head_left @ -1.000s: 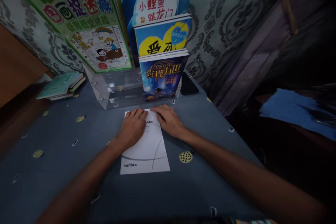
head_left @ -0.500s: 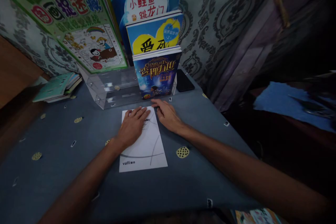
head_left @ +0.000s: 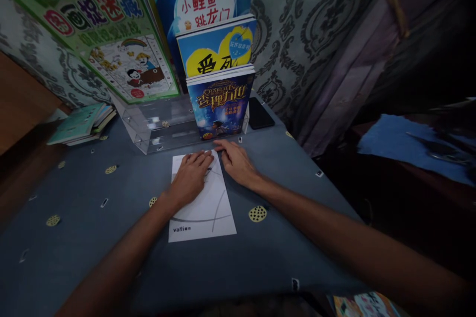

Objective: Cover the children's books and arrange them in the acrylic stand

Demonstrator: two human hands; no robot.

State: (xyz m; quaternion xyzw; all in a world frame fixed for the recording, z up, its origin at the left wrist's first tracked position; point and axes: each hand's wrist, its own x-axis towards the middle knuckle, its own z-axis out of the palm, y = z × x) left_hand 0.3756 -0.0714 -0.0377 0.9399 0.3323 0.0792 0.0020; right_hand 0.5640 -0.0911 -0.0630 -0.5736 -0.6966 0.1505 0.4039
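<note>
A white printed booklet or sheet (head_left: 203, 215), with grey curved lines and a small logo at its near left corner, lies on the dark blue-grey tablecloth (head_left: 297, 158). My left hand (head_left: 191, 173) rests flat over its upper part, fingers stretched toward the far edge and covering some of the print. At the far right corner is my right hand (head_left: 238, 161), its index finger pointing left to that corner and its other fingers partly curled. Whether the right fingertips pinch the paper's edge I cannot make out.
Beyond the paper, a clear acrylic stand (head_left: 139, 131) holds upright books, including a dark blue book (head_left: 223, 109) and a green book (head_left: 122, 44). A black phone (head_left: 260, 115) lies right of it. Several stacked books (head_left: 78, 124) lie left. Blue cloth (head_left: 405, 143) is at right.
My left hand has slid slightly right and toward the far right corner, over more of the print. My right hand stays almost in place.
</note>
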